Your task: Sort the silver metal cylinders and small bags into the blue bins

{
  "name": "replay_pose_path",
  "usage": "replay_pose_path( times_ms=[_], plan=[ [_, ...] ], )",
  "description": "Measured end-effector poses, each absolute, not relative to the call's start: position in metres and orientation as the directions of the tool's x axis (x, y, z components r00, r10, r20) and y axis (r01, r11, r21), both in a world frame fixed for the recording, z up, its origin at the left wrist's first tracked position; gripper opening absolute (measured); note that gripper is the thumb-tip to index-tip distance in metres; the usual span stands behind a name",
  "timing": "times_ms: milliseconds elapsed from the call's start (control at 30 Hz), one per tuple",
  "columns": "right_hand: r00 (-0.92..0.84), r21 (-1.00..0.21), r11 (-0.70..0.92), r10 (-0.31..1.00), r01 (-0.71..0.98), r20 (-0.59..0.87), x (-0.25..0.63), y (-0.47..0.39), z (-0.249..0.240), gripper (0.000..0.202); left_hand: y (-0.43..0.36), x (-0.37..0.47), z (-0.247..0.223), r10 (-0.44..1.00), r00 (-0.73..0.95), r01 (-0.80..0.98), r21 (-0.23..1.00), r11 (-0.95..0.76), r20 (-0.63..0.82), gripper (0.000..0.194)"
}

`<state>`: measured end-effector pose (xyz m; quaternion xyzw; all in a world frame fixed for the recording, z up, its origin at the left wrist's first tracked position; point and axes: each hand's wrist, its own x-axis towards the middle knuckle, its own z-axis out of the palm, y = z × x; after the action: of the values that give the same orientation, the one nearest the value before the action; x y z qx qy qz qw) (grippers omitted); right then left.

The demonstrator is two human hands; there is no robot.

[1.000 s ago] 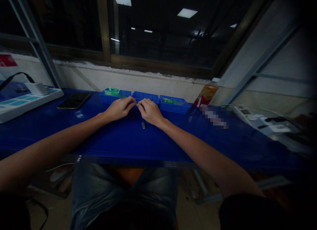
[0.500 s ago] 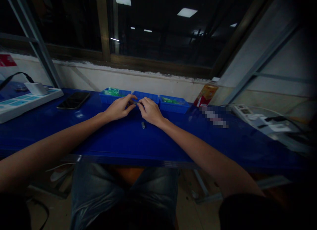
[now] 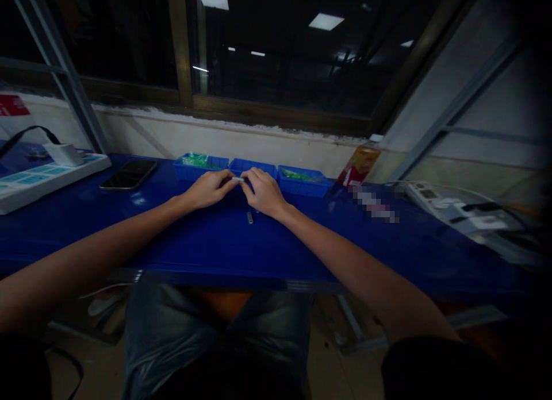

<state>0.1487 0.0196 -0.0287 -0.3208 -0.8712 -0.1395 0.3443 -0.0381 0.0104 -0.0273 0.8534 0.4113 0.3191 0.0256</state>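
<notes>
Between my two hands is a small, light grey, rod-like piece (image 3: 237, 179), too small to identify further. My left hand (image 3: 210, 188) pinches its left end between thumb and fingers. At the other end, the fingertips of my right hand (image 3: 263, 191) close on the same piece. Below the hands, a short grey metal cylinder (image 3: 250, 217) lies on the blue table (image 3: 207, 245). Something tiny beside it, under my right hand, is mostly hidden.
Behind my hands stand a left blue bin (image 3: 183, 171) and a right blue bin (image 3: 304, 187) with green bags, plus a middle bin (image 3: 265, 169). A phone (image 3: 128, 175) and power strip (image 3: 52, 179) lie left. Rightward are a packet (image 3: 359, 165) and another power strip (image 3: 457, 210).
The small piece between my fingers has turned and now shows lighter and more plainly. My fingers have shifted slightly around it; the cylinder on the table stays about where it was.
</notes>
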Motion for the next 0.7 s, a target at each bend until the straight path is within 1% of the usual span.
replay_pose_path(
  times_ms=[67,100,133,167,233,300,400,500,600,700],
  plan=[
    [-0.501,0.002,0.714,0.488,0.7,0.715,0.154,0.027,-0.029,0.022,0.01,-0.036,-0.03,0.71,0.533,0.633,0.34,-0.696,0.46,0.045],
    [-0.46,-0.016,0.687,0.504,0.727,0.731,0.158,0.033,-0.029,0.023,0.008,-0.035,-0.031,0.685,0.595,0.598,0.338,-0.727,0.421,0.051],
    [-0.418,-0.034,0.655,0.52,0.755,0.745,0.162,0.038,-0.03,0.024,0.006,-0.033,-0.032,0.646,0.662,0.561,0.321,-0.763,0.379,0.056],
    [-0.378,-0.048,0.62,0.535,0.783,0.756,0.167,0.044,-0.031,0.024,0.004,-0.031,-0.032,0.601,0.724,0.526,0.292,-0.798,0.337,0.056],
    [-0.304,-0.071,0.548,0.563,0.834,0.768,0.175,0.054,-0.034,0.024,-0.003,-0.027,-0.03,0.519,0.812,0.469,0.231,-0.852,0.266,0.046],
    [-0.246,-0.091,0.482,0.59,0.871,0.769,0.181,0.061,-0.036,0.024,-0.009,-0.023,-0.028,0.472,0.853,0.434,0.2,-0.878,0.224,0.032],
    [-0.2,-0.107,0.421,0.621,0.901,0.758,0.185,0.066,-0.039,0.028,-0.012,-0.021,-0.024,0.442,0.869,0.402,0.206,-0.892,0.221,0.022],
    [-0.196,-0.098,0.398,0.635,0.912,0.747,0.185,0.067,-0.04,0.031,-0.009,-0.022,-0.024,0.44,0.864,0.405,0.18,-0.896,0.246,0.021],
    [-0.192,-0.096,0.389,0.636,0.916,0.747,0.185,0.067,-0.04,0.031,-0.005,-0.024,-0.026,0.482,0.83,0.471,0.11,-0.875,0.28,0.022],
    [-0.187,-0.101,0.408,0.607,0.907,0.772,0.182,0.062,-0.037,0.03,0.0,-0.028,-0.027,0.54,0.775,0.551,0.066,-0.832,0.33,0.023]
  ],
)
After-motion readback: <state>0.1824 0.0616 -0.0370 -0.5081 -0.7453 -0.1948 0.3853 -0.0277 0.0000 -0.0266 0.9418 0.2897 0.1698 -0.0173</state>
